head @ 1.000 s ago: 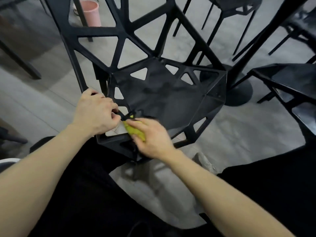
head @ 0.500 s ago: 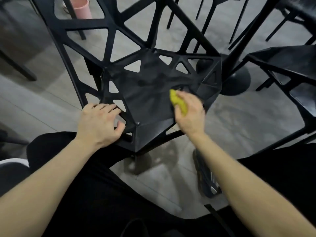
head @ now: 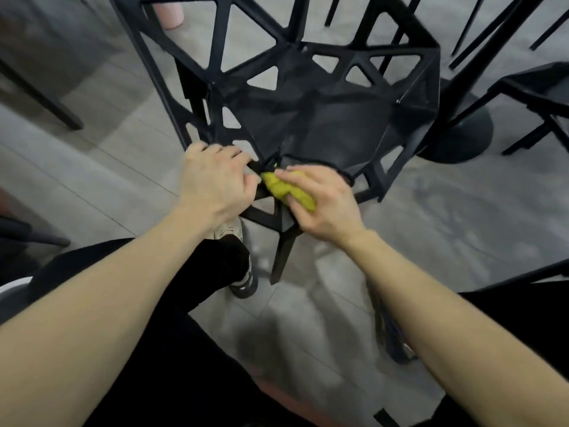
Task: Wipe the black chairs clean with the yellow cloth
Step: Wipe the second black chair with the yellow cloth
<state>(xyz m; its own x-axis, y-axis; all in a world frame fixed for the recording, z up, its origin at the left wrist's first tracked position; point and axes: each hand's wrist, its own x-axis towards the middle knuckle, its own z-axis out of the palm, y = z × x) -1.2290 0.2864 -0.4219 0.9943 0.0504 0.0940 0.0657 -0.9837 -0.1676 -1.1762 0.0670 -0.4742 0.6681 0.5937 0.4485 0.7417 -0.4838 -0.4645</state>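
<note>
The work looks to be mid-way on 1 chair, with more chairs to come. The right hand (head: 323, 204) has its grip closed round the bunched yellow cloth (head: 289, 191), thumb and fingers curled over it, and presses it against the near front edge of the black chair (head: 323, 118) seat, just beside the left hand (head: 215, 180). The left hand's grip is curled over the seat's front-left rim, apparently steadying the frame while the cloth works.

The cloth sits at the near corner of the seat, where the lattice struts meet above the front leg. The seat panel is dull and streaky (whether that is damp wiping marks or dust, the blurred frame does not settle). The open triangular backrest and the legs show no sign either way.

What is left, judging from this: probably the rest of this chair's struts, backrest and legs, and then the others. A 2nd black chair (head: 529, 90) stands to the right beside a pedestal base (head: 458, 137), and further dark legs show along the top edge. A pink bucket (head: 167, 15) stands on the floor behind the backrest.
</note>
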